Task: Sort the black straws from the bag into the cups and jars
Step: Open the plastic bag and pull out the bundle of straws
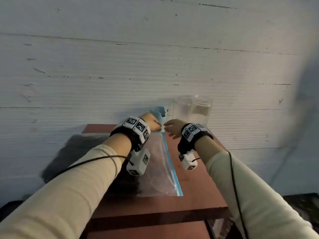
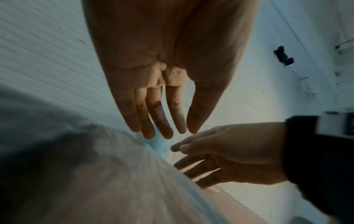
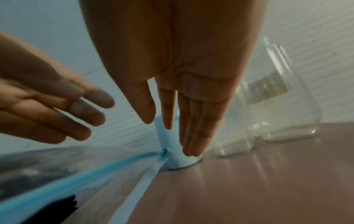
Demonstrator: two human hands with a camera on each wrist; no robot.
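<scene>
left hand fingers straight, nothing held | right hand fingers spread, nothing held | both by blue cup, far end of bag | jars right

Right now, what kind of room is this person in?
Hard to say for sure, but it looks like a plain workroom or makeshift recording spot, not a kitchen. A small reddish-brown table stands against a bare white ribbed wall, holding only a zip bag, a blue cup and clear jars.
</scene>
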